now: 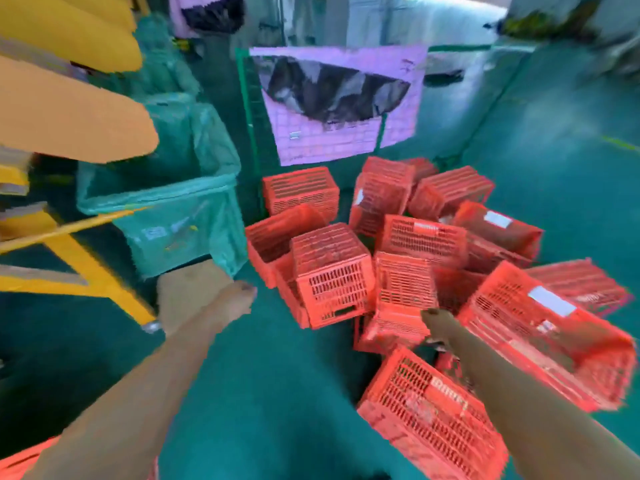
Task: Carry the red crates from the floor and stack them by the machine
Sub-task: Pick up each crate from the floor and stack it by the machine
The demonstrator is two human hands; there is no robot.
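Reaching out over the green floor (277, 393), both bare arms are pointing toward a jumble of red crates (426, 237) that is lying tumbled on the floor, none of it stacked yet. Nearest, one crate (429, 420) is lying on its side just under the right forearm. The right hand (437, 322) is sitting at the edge of a tilted crate (403, 299) in the middle of the pile. It is seeming to touch the plastic, but blur is hiding the fingers, so I cannot tell whether it is gripping or only resting there. The left hand (204, 294) is hanging over bare floor just short of the pile, beside a teal bin (166, 216). Nothing is showing in it, though its fingers are too smeared to call spread or curled. The crates are looking like stiff slotted plastic, empty, so probably light but bulky. The handle slot in an end wall, as on the overturned crate (332, 282), or the rim on two opposite sides is offering the surest hold, one hand per side. Neighbours are leaning on one another, so lifting one is likely to be disturbing others. Farther back, a yellow frame (86, 268) is standing at the left, and a pink sheet (346, 143) is hanging behind the pile.
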